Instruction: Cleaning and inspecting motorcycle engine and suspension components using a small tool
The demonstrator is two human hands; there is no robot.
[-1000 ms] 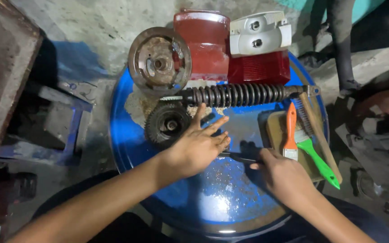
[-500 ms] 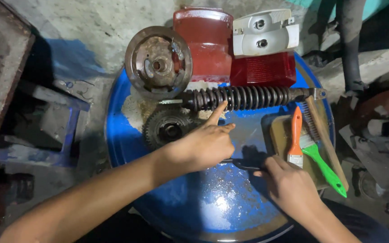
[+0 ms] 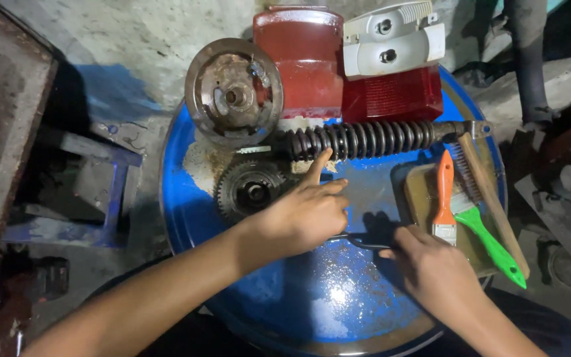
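View from above of a blue drum top [image 3: 199, 198] serving as a work surface. The left hand [image 3: 305, 215] rests near its middle with the index finger extended, its tip touching the lower edge of the black coil-spring shock absorber [image 3: 365, 139] that lies crosswise on the drum; the remaining fingers are curled, so this grip is closed on nothing. The right hand [image 3: 434, 271] lies palm down just right of the left, its fingers pressed together on a thin dark metal tool [image 3: 358, 239] that runs between the two hands and lies flat on the drum. A toothed gear [image 3: 249, 192] sits just left of the left hand, touching neither hand. Above it, a rusty round hub [image 3: 232, 89] overhangs the far rim. Red housings [image 3: 305, 66] and a white plastic cover [image 3: 391, 43] stand beyond the spring. At the right rim, an orange-handled brush [image 3: 444, 195], a green-handled brush [image 3: 490, 244] and a wooden-handled wire brush [image 3: 490, 198] lie on a brown board [image 3: 421, 198].
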